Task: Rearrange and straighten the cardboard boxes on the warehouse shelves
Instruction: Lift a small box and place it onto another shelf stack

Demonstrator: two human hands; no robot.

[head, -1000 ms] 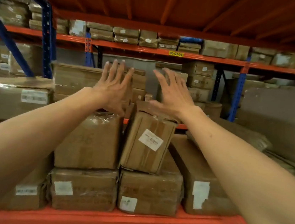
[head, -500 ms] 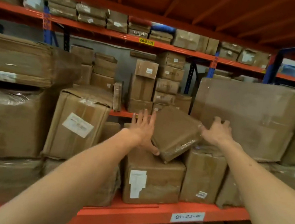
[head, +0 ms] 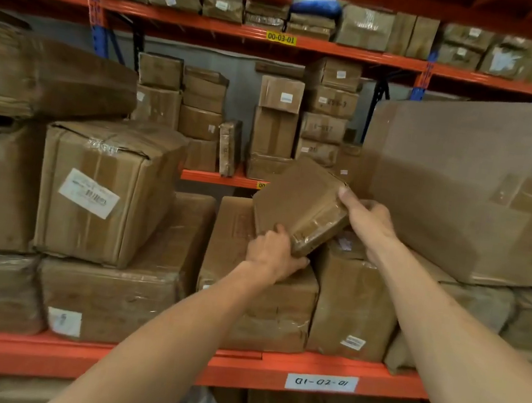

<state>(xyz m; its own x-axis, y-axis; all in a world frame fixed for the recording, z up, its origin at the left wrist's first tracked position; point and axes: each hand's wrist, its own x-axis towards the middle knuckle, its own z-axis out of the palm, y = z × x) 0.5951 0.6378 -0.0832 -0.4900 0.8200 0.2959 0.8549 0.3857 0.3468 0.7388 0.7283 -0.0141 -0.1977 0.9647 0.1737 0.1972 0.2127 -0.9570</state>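
Orange steel shelf beams (head: pixel 270 372) carried rows of creased, tape-wrapped brown cardboard boxes, one beam bearing a handwritten white label (head: pixel 321 382). At centre, a small flat box (head: pixel 298 202) with glossy tape on its edge sat tilted above two upright cartons (head: pixel 351 299). Both hands gripped it: the left hand (head: pixel 271 255) closed on its lower corner, the right hand (head: pixel 368 219) clasped its right edge.

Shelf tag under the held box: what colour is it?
White shelf tag, handwritten dark lettering, on the orange beam; head view.
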